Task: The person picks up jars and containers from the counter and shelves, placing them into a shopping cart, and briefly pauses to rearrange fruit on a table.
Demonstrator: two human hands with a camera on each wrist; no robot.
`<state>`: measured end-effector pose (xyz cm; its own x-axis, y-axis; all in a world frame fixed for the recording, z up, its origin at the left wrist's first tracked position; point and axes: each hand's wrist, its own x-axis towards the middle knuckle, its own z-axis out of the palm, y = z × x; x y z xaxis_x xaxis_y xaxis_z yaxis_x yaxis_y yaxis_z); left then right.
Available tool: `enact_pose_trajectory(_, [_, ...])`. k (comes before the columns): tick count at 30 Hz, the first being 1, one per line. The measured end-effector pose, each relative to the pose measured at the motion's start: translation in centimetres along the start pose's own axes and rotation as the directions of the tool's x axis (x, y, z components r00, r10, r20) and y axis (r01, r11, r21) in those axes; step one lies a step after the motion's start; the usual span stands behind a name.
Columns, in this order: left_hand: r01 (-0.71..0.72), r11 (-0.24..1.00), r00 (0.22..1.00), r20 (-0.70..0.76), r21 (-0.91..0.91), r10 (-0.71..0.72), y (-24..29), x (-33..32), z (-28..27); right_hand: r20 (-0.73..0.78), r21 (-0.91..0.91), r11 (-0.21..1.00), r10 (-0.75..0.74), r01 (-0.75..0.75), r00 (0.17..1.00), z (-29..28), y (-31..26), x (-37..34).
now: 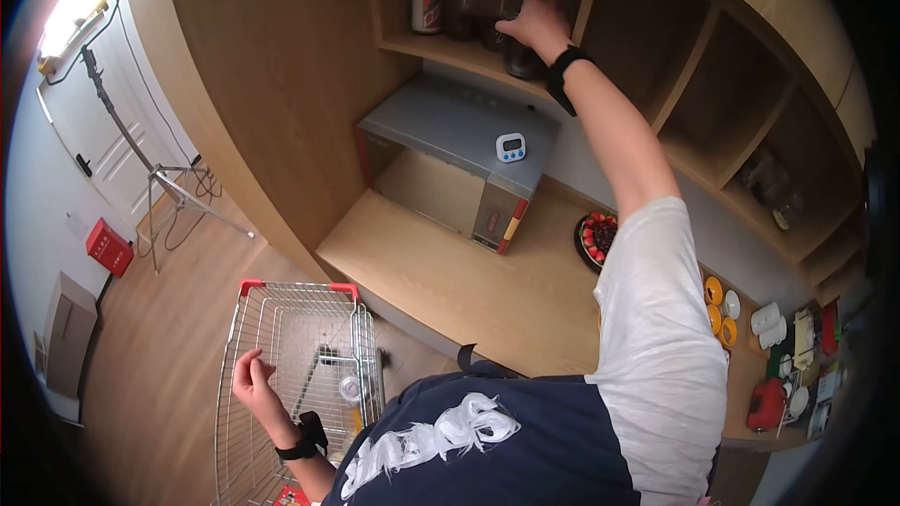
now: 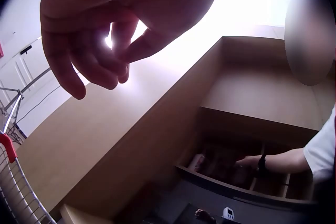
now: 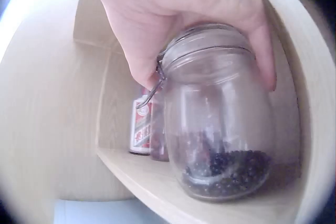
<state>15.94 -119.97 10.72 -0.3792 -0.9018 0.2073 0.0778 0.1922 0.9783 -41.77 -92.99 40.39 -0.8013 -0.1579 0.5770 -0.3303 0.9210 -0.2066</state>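
My right hand (image 1: 539, 23) reaches into the upper shelf compartment and grips the top of a clip-lid glass jar (image 3: 220, 108) from above, fingers and thumb on either side of the lid. A layer of small dark beans or beads (image 3: 231, 174) lies at the bottom of the jar, which stands upright close over the shelf board. Behind it are a white bottle with a red label (image 3: 140, 129) and another tall clear jar (image 1: 461, 2). My left hand (image 1: 258, 389) hangs over the shopping cart (image 1: 344, 290), fingers loosely curled with nothing in them.
Below the shelf, a grey-topped oven-like box (image 1: 441, 122) bears a white timer (image 1: 511, 147). A strawberry-topped cake (image 1: 597, 237) sits on the counter, with yellow and white cups (image 1: 722, 309) further right. A lamp stand (image 1: 122, 122) and a red box (image 1: 110, 248) are at left.
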Motion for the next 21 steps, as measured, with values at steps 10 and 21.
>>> enact_pose_trajectory(10, [-0.298, 0.954, 0.877, 0.394, -0.001, 0.274, 10.4, -0.7, 8.9, -0.269, 0.527, 0.499, -0.670, 0.687, 0.693, -4.6, -7.4, -20.7])
enact_pose_trajectory(21, [-0.369, 0.825, 0.855, 0.505, 0.428, 0.120, 4.5, -3.6, 9.6, -0.302, 0.771, -0.046, -0.904, 0.635, 0.302, 7.3, -16.2, -40.8])
